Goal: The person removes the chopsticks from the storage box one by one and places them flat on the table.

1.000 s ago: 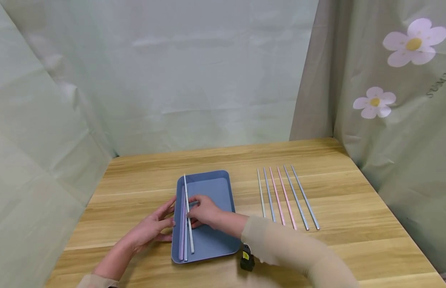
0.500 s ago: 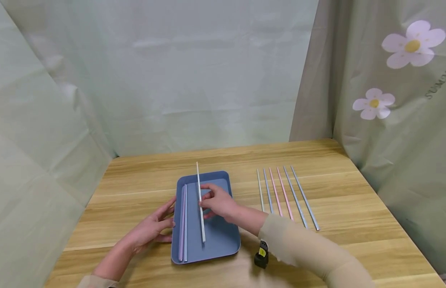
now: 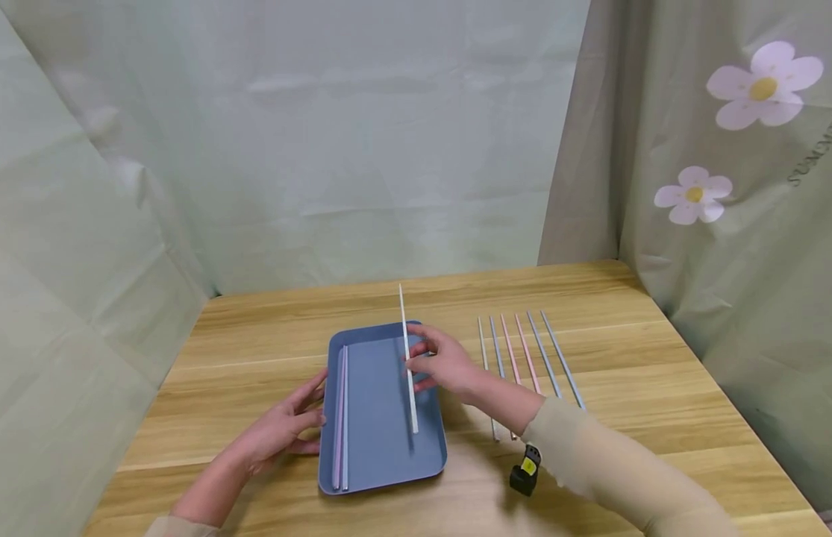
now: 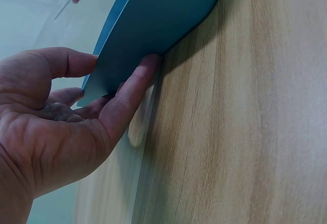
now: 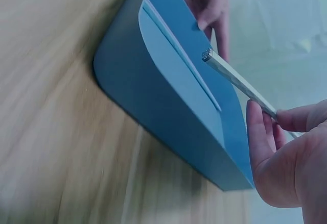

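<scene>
A pale silvery chopstick is pinched between the thumb and fingers of my right hand, raised above the right side of a blue rectangular tray. Its squared thick end points toward me; the thin end reaches past the tray's far rim. My left hand rests against the tray's left wall, fingers extended, with the thumb touching the rim. Inside the tray, along the left wall, lie a purple chopstick and a light blue chopstick, side by side.
Several chopsticks lie in a spread row on the wooden table right of the tray, including a pink chopstick and a blue chopstick. My right forearm covers their near ends. Fabric curtains hang around the table.
My right hand has lifted the pale chopstick from beside the other two and carried it rightward across the tray. My left hand and the tray have stayed nearly still.
</scene>
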The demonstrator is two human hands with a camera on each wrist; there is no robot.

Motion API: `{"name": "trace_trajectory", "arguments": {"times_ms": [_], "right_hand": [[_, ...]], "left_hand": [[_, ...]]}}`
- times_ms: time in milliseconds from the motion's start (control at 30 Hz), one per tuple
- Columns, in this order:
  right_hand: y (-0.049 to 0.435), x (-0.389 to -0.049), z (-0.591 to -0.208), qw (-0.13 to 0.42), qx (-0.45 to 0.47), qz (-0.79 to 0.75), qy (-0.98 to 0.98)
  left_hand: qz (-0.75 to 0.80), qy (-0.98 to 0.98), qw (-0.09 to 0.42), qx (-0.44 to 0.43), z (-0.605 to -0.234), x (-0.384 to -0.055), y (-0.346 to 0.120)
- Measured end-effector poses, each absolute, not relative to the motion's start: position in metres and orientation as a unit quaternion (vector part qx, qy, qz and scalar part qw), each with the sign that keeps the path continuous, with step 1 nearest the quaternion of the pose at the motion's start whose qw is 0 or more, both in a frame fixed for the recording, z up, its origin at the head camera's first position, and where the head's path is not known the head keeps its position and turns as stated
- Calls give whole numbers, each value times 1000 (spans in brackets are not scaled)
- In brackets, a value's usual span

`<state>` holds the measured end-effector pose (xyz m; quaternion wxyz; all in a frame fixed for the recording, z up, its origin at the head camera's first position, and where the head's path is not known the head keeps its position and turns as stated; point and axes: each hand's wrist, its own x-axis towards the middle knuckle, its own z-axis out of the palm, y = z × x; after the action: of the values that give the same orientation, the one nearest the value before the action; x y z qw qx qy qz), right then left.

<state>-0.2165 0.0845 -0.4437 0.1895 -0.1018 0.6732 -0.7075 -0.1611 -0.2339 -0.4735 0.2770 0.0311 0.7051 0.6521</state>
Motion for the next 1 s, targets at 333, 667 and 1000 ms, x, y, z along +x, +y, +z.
{"name": "trace_trajectory", "arguments": {"times_ms": [333, 667, 1000], "right_hand": [[130, -220, -437, 162, -55, -707, 686], [193, -221, -441, 132, -39, -683, 718], [259, -215, -440, 115, -11, -656, 746]], "left_hand": [[649, 708, 275, 27, -473, -160, -233], [650, 708, 276, 29, -474, -160, -232], [646, 712, 272, 36, -473, -161, -233]]}}
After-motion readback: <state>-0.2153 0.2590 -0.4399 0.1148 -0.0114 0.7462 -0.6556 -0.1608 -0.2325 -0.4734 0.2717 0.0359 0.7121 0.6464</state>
